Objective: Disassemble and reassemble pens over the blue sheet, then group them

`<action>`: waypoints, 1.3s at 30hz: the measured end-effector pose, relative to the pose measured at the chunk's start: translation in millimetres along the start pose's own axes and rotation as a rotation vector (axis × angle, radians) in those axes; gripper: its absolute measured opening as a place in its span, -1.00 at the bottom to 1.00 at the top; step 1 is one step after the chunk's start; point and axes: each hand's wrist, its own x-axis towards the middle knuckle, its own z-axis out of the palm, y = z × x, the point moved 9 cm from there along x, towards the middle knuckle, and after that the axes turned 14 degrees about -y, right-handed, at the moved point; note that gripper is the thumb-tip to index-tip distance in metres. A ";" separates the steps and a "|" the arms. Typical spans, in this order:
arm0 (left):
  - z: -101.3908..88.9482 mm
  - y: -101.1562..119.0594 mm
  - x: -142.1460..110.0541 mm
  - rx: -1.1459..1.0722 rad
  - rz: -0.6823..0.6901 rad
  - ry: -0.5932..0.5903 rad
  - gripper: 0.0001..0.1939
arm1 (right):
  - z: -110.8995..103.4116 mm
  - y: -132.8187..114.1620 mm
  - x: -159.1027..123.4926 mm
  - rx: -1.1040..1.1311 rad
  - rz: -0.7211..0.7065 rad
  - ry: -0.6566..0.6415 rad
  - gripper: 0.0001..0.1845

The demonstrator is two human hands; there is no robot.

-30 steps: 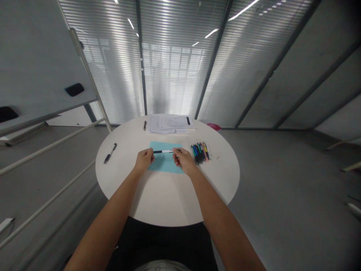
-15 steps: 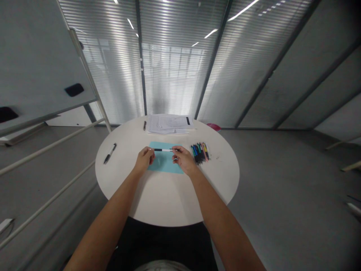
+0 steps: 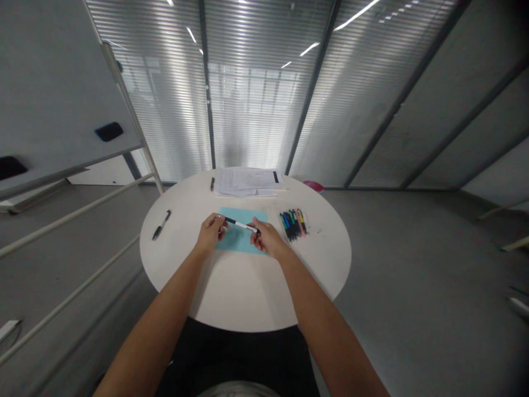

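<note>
A black-and-white pen (image 3: 239, 224) is held between my two hands, tilted so that its right end sits lower. My left hand (image 3: 211, 232) pinches its dark left end. Around the right end the fingers of my right hand (image 3: 266, 236) are closed, hiding part of the tip. Beneath the pen and both hands lies a light blue sheet (image 3: 237, 242) on the white round table (image 3: 248, 292). Just right of my right hand a row of several coloured pens (image 3: 294, 225) lies side by side.
A black-and-clear pen (image 3: 161, 225) lies at the table's left. Printed papers (image 3: 248, 182) are stacked at the far edge, with a small dark pen (image 3: 212, 184) beside them. A whiteboard on a white frame (image 3: 136, 121) stands at the left.
The pen has gone from level to slanting down at the right. My right hand has dropped slightly with its end, while my left hand has hardly moved.
</note>
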 end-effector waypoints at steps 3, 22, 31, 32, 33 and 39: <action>-1.8 -0.5 0.2 0.035 0.005 0.012 -0.68 | -9.9 -11.5 -0.7 -0.006 -0.122 0.093 -0.58; -3.8 -10.2 4.7 0.119 0.006 -0.006 -0.67 | -14.2 -18.2 0.2 0.116 -0.207 0.166 -0.53; 0.8 -8.9 3.4 0.094 -0.010 -0.034 -0.67 | -4.9 -10.8 -1.6 -0.026 -0.078 0.111 -0.63; 0.3 -8.1 3.5 0.095 -0.002 -0.033 -0.67 | -6.6 -11.8 -1.6 -0.030 -0.092 0.125 -0.65; -0.1 -7.5 3.5 0.096 0.004 -0.033 -0.68 | -8.5 -12.9 -1.6 -0.024 -0.109 0.138 -0.66; -6.6 -3.5 2.1 0.076 0.010 0.030 -0.71 | -13.0 -17.1 -1.4 0.051 -0.166 0.167 -0.64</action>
